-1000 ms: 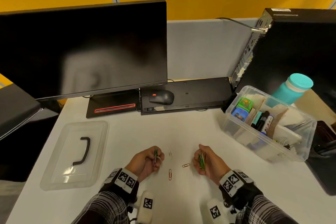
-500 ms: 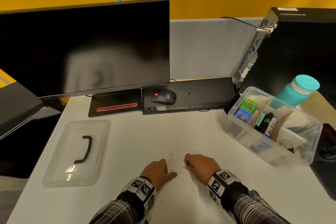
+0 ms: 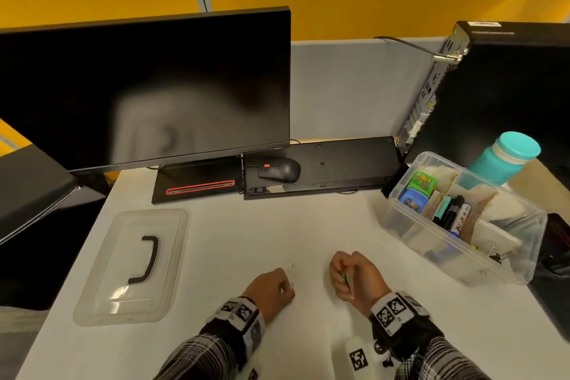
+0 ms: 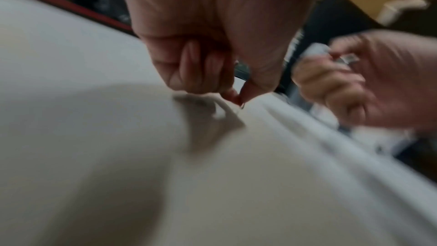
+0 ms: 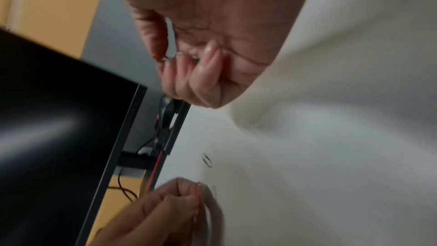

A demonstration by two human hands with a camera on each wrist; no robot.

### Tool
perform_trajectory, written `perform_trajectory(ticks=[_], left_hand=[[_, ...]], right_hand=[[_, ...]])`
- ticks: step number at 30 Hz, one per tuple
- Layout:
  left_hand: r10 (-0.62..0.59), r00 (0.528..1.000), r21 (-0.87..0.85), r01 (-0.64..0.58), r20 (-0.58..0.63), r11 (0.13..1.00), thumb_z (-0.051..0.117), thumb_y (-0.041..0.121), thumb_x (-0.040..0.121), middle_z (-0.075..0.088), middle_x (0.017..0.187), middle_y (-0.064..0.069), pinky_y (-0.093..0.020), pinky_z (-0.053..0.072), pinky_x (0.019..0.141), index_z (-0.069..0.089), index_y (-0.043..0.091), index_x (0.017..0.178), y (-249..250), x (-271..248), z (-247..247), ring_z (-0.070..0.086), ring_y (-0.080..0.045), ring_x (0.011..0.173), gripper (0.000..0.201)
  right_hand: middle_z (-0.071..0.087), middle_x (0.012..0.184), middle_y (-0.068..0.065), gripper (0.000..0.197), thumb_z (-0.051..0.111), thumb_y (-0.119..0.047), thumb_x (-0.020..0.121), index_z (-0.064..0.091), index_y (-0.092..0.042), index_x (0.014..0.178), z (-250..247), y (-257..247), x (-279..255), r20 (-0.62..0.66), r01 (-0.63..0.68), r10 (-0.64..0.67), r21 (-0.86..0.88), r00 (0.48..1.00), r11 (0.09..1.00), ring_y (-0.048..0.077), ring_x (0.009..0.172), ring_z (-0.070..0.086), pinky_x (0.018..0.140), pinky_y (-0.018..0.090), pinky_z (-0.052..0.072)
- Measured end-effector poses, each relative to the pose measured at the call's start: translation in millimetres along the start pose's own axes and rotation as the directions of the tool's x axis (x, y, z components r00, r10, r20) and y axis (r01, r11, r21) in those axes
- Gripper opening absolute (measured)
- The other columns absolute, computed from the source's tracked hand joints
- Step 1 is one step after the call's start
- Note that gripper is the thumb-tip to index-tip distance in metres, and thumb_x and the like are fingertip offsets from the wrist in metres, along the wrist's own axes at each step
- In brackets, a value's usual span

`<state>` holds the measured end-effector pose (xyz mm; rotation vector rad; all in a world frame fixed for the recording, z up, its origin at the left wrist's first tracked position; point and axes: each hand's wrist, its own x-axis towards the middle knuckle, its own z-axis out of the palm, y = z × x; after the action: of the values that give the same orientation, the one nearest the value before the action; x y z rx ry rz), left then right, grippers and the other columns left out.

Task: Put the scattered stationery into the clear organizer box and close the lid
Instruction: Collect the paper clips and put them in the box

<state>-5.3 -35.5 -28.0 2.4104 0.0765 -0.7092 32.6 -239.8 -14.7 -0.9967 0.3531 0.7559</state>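
Observation:
My left hand (image 3: 287, 287) rests knuckles-up on the white desk. Its thumb and forefinger pinch together at the desk surface (image 4: 238, 98), and a thin reddish paper clip (image 5: 199, 192) shows at its fingers. My right hand (image 3: 344, 271) is curled a little above the desk and grips a bunch of green paper clips (image 3: 346, 277). One pale paper clip (image 3: 293, 268) lies loose on the desk between the hands, just beyond my left fingers. The clear organizer box (image 3: 512, 274) stands open at the right, holding markers, small coloured cases and binder clips.
The clear lid (image 3: 101, 287) with a black handle lies flat on the desk at the left. A monitor (image 3: 148, 86), mouse (image 3: 279, 170) and black keyboard back line the rear. A computer tower and teal bottle (image 3: 499, 157) stand behind the box.
Both hands dropped to the desk onto the two reddish clips, which are gone from the surface now. My right hand has risen and turned again with its green clips.

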Motion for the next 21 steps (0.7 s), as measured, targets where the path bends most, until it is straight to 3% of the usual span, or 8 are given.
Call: perform_trajectory(ticks=[3, 5, 7, 9, 12, 15, 17, 21], left_hand=[[-0.029, 0.995, -0.338, 0.060, 0.097, 0.939, 0.036, 0.021, 0.097, 0.042, 0.067, 0.007, -0.016, 0.033, 0.056, 0.036, 0.020, 0.067, -7.8, -1.8, -14.4, 0.036, -0.004, 0.057, 0.029], [-0.097, 0.988, -0.490, 0.144, 0.120, 0.859, 0.036, 0.026, 0.093, 0.041, 0.057, 0.004, -0.023, 0.033, 0.052, 0.037, 0.020, 0.060, -13.0, -3.7, -24.5, 0.035, -0.009, 0.049, 0.034], [-0.139, 0.984, -0.573, 0.179, 0.112, 0.800, 0.040, 0.036, 0.082, 0.040, 0.050, 0.005, -0.023, 0.031, 0.048, 0.037, 0.020, 0.055, -19.5, -4.2, -30.7, 0.034, -0.011, 0.044, 0.031], [-0.138, 0.986, -0.576, 0.167, 0.093, 0.801, 0.040, 0.039, 0.076, 0.040, 0.049, 0.006, -0.024, 0.030, 0.049, 0.037, 0.020, 0.055, -24.1, -5.6, -34.4, 0.034, -0.011, 0.045, 0.028], [-0.074, 0.996, -0.522, 0.084, 0.040, 0.849, 0.038, 0.031, 0.092, 0.040, 0.057, 0.005, -0.025, 0.032, 0.054, 0.038, 0.017, 0.064, -28.4, -6.9, -38.3, 0.035, -0.009, 0.050, 0.031], [0.013, 1.000, -0.426, -0.022, -0.023, 0.904, 0.035, 0.019, 0.099, 0.037, 0.064, 0.003, -0.023, 0.032, 0.059, 0.036, 0.014, 0.070, -33.5, -6.8, -40.4, 0.033, -0.009, 0.057, 0.029], [0.044, 0.998, -0.394, -0.061, -0.053, 0.917, 0.036, 0.017, 0.099, 0.036, 0.067, 0.004, -0.024, 0.032, 0.062, 0.034, 0.016, 0.070, -36.0, -4.9, -42.0, 0.032, -0.010, 0.061, 0.029], [0.050, 0.996, -0.359, -0.073, -0.074, 0.931, 0.037, 0.023, 0.098, 0.034, 0.068, 0.003, -0.025, 0.031, 0.064, 0.032, 0.016, 0.071, -35.2, -0.3, -42.6, 0.031, -0.011, 0.064, 0.028]], right_hand=[[0.046, 0.054, 0.005, 0.031, 0.043, -0.028, 0.089, 0.052, -0.010, 0.066, 5.2, -0.5, 2.2, -0.084, 0.014, -0.017, -0.043, 0.996, 0.999, 0.013, 0.038, 0.032, 0.034, 0.014, 0.016], [0.045, 0.055, 0.001, 0.033, 0.040, -0.023, 0.096, 0.052, -0.013, 0.068, 11.7, 2.8, 9.0, -0.183, -0.030, -0.027, -0.302, 0.983, 0.953, 0.011, 0.040, 0.033, 0.034, 0.018, 0.021], [0.053, 0.070, 0.001, 0.028, 0.039, -0.020, 0.098, 0.051, -0.014, 0.073, 20.6, 9.6, 15.8, -0.230, -0.076, -0.106, -0.662, 0.967, 0.746, 0.014, 0.057, 0.049, 0.047, 0.021, 0.038], [0.058, 0.090, 0.001, 0.022, 0.036, -0.029, 0.099, 0.049, -0.015, 0.089, 31.6, 17.1, 23.4, -0.174, -0.075, -0.201, -0.903, 0.964, 0.424, 0.018, 0.082, 0.056, 0.074, 0.028, 0.048], [0.061, 0.109, 0.004, 0.041, 0.038, -0.042, 0.094, 0.039, -0.011, 0.121, 58.3, 21.2, 31.6, -0.156, -0.140, -0.198, -0.986, 0.968, 0.090, 0.023, 0.096, 0.059, 0.083, 0.035, 0.045], [0.057, 0.125, 0.010, 0.054, 0.045, -0.023, 0.092, 0.025, -0.005, 0.139, 75.7, 28.8, 42.8, -0.192, -0.223, -0.193, -0.962, 0.962, -0.157, 0.027, 0.109, 0.058, 0.087, 0.036, 0.044], [0.056, 0.127, 0.010, 0.054, 0.047, -0.014, 0.090, 0.026, -0.003, 0.138, 79.4, 33.2, 45.0, -0.212, -0.254, -0.188, -0.937, 0.959, -0.241, 0.027, 0.111, 0.058, 0.088, 0.035, 0.044], [0.053, 0.128, 0.010, 0.046, 0.051, -0.012, 0.089, 0.034, -0.005, 0.131, 72.0, 25.1, 34.9, -0.218, -0.236, -0.105, -0.945, 0.970, -0.224, 0.027, 0.114, 0.055, 0.092, 0.035, 0.043]])
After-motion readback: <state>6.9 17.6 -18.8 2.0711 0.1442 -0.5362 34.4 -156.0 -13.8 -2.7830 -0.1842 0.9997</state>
